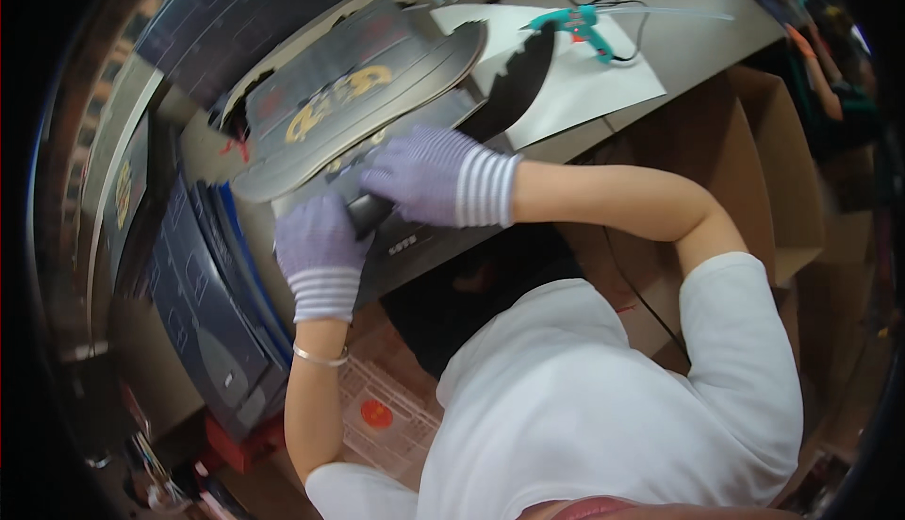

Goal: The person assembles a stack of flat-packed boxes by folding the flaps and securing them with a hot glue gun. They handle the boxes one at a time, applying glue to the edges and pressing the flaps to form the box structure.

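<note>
Both my hands wear purple knitted gloves with striped white cuffs and meet over the near edge of the table. My left hand (322, 235) is closed round one end of a short dark rounded piece (370, 213). My right hand (422, 177) has its fingers bent over the other end of it; its fingertips are partly hidden. Beneath them lies a dark printed sheet (415, 245). Just beyond the hands, a stack of grey curved-edge printed boards (325, 105) with gold lettering rests on the table. A black curved strip with a notched edge (521, 86) sticks out to their right.
On a white sheet (622, 82) at the back right lies a teal glue gun (586, 32) with a black cord. Dark blue printed panels (212, 303) stand at the left. An open cardboard box (778, 171) is at the right. Another person's arm (818, 72) shows far right.
</note>
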Motion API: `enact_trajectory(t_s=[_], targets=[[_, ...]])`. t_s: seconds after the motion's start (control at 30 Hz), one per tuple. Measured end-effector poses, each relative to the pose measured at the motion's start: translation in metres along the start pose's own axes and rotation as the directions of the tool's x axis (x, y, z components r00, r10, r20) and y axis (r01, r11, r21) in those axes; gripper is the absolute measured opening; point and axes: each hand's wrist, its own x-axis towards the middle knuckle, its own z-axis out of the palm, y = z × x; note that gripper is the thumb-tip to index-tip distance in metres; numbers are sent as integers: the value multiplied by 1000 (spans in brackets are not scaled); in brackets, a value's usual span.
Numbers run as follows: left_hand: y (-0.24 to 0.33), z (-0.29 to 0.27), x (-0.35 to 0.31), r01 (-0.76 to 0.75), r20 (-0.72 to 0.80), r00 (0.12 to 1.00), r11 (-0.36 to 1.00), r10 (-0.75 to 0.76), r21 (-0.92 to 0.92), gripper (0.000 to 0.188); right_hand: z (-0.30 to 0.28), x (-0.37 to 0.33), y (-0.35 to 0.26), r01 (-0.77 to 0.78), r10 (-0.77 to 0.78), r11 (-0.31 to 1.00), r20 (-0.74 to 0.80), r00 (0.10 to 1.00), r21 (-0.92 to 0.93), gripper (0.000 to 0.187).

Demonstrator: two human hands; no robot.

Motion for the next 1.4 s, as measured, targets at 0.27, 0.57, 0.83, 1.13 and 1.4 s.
enact_trajectory(t_s=[0.27, 0.57, 0.83, 1.13, 1.4], targets=[[-18, 11, -23, -140, -6, 990, 956, 144, -259, 38, 9, -1, -1, -53, 41, 997, 216, 976, 49, 32], [-25, 9, -26, -75, -23, 997, 926, 71, -370, 41, 19, 9, -18, -44, 51, 999, 319, 946, -28, 38], [-48, 20, -42, -180, -46, 984, 946, 174, -268, 36, 12, 5, -19, -53, 29, 996, 280, 960, 78, 37], [-62, -2, -34, -185, -161, 978, 913, 134, -363, 51, 1, -1, -7, -36, 26, 998, 186, 982, 54, 38], [-70, 5, -44, -168, -84, 985, 945, 150, -279, 58, 5, -5, -4, 4, -18, 996, 148, 989, 93, 34]])
